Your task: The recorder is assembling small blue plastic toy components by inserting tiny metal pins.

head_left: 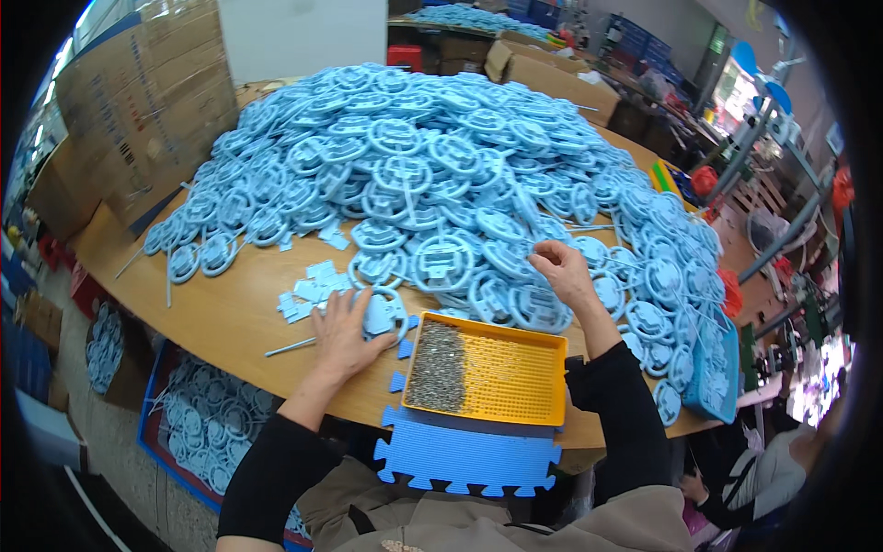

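My left hand rests on the table with its fingers spread. It lies over the stick of a round light blue plastic part, whose ring shows beside my thumb and forefinger. Small flat light blue pieces are scattered just beyond the fingertips. My right hand is raised over the near right of the heap, thumb and fingers pinched together; whatever they hold, if anything, is too small to name. Between my forearms stands a yellow tray with many small metal pieces gathered at its left side.
A large heap of round light blue parts covers much of the wooden table. A blue foam mat lies under the tray at the table edge. A cardboard box stands left, a blue basket right. Another person sits at lower right.
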`<action>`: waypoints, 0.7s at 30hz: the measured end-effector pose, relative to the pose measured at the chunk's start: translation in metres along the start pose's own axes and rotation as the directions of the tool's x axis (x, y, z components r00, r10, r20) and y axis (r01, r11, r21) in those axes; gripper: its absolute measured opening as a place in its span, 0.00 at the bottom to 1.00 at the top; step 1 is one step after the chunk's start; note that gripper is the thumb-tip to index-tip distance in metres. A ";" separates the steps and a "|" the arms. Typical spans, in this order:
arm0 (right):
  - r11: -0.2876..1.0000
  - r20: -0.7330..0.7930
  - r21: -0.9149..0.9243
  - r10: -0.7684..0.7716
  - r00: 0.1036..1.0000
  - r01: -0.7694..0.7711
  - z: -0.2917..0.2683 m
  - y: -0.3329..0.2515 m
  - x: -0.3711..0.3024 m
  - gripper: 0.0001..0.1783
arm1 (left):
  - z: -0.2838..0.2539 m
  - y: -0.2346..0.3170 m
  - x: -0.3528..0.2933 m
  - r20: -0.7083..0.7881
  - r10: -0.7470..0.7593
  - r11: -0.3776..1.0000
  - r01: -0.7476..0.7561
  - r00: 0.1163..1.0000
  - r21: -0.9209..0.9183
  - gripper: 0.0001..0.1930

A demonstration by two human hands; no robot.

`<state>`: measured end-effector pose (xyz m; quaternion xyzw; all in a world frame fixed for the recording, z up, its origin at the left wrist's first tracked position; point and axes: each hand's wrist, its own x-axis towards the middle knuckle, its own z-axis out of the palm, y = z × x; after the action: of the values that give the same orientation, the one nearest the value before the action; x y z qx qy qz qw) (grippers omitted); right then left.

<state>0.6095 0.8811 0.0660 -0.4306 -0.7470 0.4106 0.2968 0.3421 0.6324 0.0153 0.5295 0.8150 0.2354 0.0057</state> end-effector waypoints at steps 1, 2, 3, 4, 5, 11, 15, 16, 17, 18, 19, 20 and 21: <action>0.993 0.052 -0.102 -0.049 0.997 0.055 0.016 -0.019 -0.003 0.19 | 0.005 -0.008 0.000 0.000 0.015 1.000 -0.015 1.000 0.017 0.39; 0.973 0.110 -0.197 -0.099 0.989 0.119 0.033 -0.034 -0.004 0.19 | 0.005 -0.016 -0.001 0.001 0.028 0.999 -0.028 1.000 0.035 0.40; 0.971 0.176 -0.177 -0.129 0.976 0.160 0.039 -0.044 -0.007 0.20 | 0.001 -0.012 0.002 -0.002 0.010 0.999 -0.009 1.000 0.041 0.40; 0.972 0.203 -0.163 -0.133 0.970 0.168 0.052 -0.059 -0.011 0.20 | -0.005 -0.011 0.004 0.034 0.022 1.000 -0.021 0.999 -0.007 0.39; 0.961 0.329 -0.151 -0.173 0.928 0.232 0.070 -0.079 -0.017 0.21 | -0.012 -0.013 0.002 0.068 0.033 0.998 -0.029 0.997 -0.055 0.39; 0.921 0.692 0.213 -0.377 0.616 0.325 0.181 -0.115 -0.026 0.34 | -0.082 -0.021 -0.015 -0.123 0.290 0.957 -0.289 0.949 0.028 0.40; 0.867 0.575 0.471 -0.160 0.803 -0.164 0.219 -0.151 -0.025 0.23 | -0.097 -0.049 -0.040 -0.456 0.016 0.991 -0.073 0.890 -0.108 0.39; 0.867 0.591 0.471 -0.172 0.788 -0.165 0.235 -0.161 -0.031 0.23 | -0.095 -0.062 -0.048 -0.528 -0.254 0.924 0.043 0.810 -0.379 0.38; 0.817 0.613 0.522 -0.162 0.773 -0.243 0.252 -0.168 -0.038 0.24 | -0.095 -0.074 -0.056 -0.423 -0.303 0.847 0.038 0.854 -0.530 0.30; 0.764 0.633 0.560 -0.146 0.760 -0.320 0.268 -0.172 -0.042 0.25 | -0.091 -0.082 -0.061 -0.429 -0.318 0.845 0.048 0.846 -0.532 0.30; 0.813 0.705 0.492 -0.161 0.690 -0.313 0.282 -0.175 -0.051 0.25 | -0.088 -0.088 -0.066 -0.161 -0.455 0.402 0.041 0.876 -0.915 0.26; 0.860 0.824 0.424 -0.234 0.516 -0.286 0.286 -0.178 -0.057 0.25 | -0.087 -0.094 -0.069 0.130 -0.415 -0.179 0.059 0.901 -0.982 0.22; 0.893 0.851 0.364 -0.203 0.485 -0.265 0.292 -0.180 -0.054 0.25 | -0.094 -0.096 -0.072 0.106 -0.469 -0.234 -0.007 0.877 -0.972 0.18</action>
<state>0.3294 0.6765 0.0751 -0.0945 -0.6679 0.7371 -0.0408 0.2669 0.5027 0.0440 0.1190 0.4118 0.8431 0.3246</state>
